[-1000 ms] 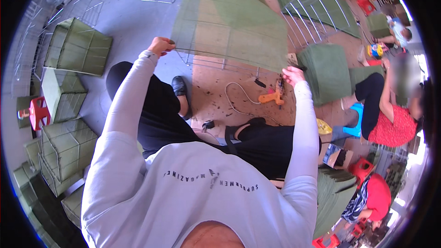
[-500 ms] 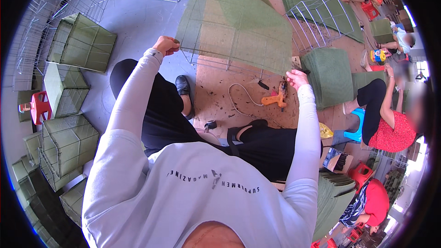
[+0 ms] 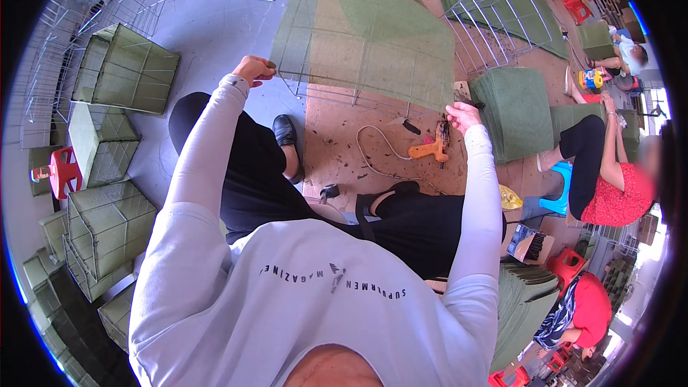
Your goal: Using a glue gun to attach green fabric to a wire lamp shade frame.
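Observation:
A thin, see-through green sheet (image 3: 344,46) is stretched between my hands. My left hand (image 3: 254,70) pinches its near left corner, and my right hand (image 3: 464,116) pinches its near right corner. Under the sheet a wire frame (image 3: 337,92) shows through, its near wires sticking out below the sheet's edge. On the brown board (image 3: 333,143) between my legs, close to my right hand, lies an orange glue gun (image 3: 428,149) with a pale cord.
Green-covered wire boxes (image 3: 125,68) stand at left, near a red stool (image 3: 64,172). A bare wire frame (image 3: 498,29) and a stack of green sheets (image 3: 510,115) lie to the right. A person in red (image 3: 620,197) sits beyond, with other people around.
Both hands keep their hold on the sheet's corners. My right hand and the sheet's near edge sit slightly farther away, while the view has shifted a little.

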Tool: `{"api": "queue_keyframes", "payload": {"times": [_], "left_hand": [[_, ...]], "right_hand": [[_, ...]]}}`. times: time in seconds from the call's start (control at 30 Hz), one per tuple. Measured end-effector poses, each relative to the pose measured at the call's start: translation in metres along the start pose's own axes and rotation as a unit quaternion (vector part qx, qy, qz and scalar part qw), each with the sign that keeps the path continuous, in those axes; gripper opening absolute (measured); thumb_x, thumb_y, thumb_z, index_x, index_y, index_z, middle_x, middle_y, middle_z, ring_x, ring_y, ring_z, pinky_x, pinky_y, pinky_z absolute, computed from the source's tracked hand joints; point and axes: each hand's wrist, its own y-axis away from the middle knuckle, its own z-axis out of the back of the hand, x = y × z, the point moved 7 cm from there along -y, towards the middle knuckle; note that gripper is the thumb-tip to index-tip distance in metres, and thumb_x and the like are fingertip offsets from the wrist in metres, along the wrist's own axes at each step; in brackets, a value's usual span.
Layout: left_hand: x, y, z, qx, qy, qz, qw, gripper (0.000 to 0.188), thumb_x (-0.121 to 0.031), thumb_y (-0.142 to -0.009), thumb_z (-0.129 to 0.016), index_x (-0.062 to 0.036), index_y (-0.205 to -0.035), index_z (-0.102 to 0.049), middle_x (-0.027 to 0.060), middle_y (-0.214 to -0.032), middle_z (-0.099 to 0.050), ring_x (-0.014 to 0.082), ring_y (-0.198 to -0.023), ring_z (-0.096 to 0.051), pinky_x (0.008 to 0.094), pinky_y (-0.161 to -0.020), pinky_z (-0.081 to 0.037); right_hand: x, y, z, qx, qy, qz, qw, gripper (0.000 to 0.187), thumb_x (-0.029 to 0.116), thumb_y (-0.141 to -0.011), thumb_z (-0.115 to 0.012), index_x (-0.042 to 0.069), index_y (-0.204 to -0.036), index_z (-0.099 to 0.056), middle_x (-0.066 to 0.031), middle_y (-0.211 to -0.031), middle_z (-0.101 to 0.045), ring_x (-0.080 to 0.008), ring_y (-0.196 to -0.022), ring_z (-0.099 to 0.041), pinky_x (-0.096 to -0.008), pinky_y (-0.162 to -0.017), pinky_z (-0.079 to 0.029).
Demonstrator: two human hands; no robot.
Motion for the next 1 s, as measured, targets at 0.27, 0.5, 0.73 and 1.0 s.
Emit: {"api": "queue_keyframes", "payload": {"times": [0.27, 0.5, 0.73, 1.0], "left_hand": [[0.002, 0.002, 0.001, -0.002, 0.0, 0.021, 1.0, 0.016, -0.012, -0.076, -0.063, -0.0101, -0.091, -0.062, -0.0018, -0.082, -0.063, 0.01, -0.075, -0.06, 0.0307, -0.063, -0.04], [0.005, 0.003, 0.002, -0.011, -0.015, 0.041, 0.999, 0.012, -0.012, -0.075, -0.064, -0.0105, -0.088, -0.063, -0.0016, -0.078, -0.064, 0.0096, -0.07, -0.06, 0.0318, -0.061, -0.038], [0.01, -0.008, 0.0, 0.004, -0.032, 0.053, 0.998, 0.011, -0.013, -0.077, -0.06, -0.0123, -0.088, -0.063, -0.0023, -0.079, -0.064, 0.0097, -0.071, -0.06, 0.032, -0.062, -0.038], [0.005, -0.001, 0.001, 0.022, -0.058, 0.041, 0.997, 0.017, -0.017, -0.077, -0.061, -0.0124, -0.093, -0.06, -0.0046, -0.086, -0.061, 0.0082, -0.08, -0.059, 0.0293, -0.066, -0.04]], "right_hand": [[0.0, 0.0, -0.001, 0.014, -0.002, 0.003, 1.0, 0.007, 0.009, -0.079, -0.062, 0.009, -0.082, -0.056, 0.0024, -0.071, -0.057, -0.0048, -0.055, -0.051, -0.0167, -0.043, -0.036], [0.0, 0.002, -0.002, -0.008, -0.017, -0.005, 1.0, 0.014, 0.008, -0.078, -0.063, 0.008, -0.089, -0.055, 0.0015, -0.071, -0.057, -0.0064, -0.055, -0.052, -0.0175, -0.043, -0.036], [-0.001, 0.001, 0.002, -0.017, -0.014, -0.006, 1.0, 0.017, 0.008, -0.076, -0.065, 0.006, -0.089, -0.054, 0.0008, -0.071, -0.056, -0.0073, -0.057, -0.054, -0.0187, -0.043, -0.037], [0.003, 0.006, -0.002, -0.003, -0.011, -0.009, 1.0, 0.015, 0.007, -0.075, -0.066, 0.01, -0.083, -0.054, 0.0025, -0.07, -0.056, -0.0069, -0.057, -0.054, -0.0186, -0.044, -0.037]]}}
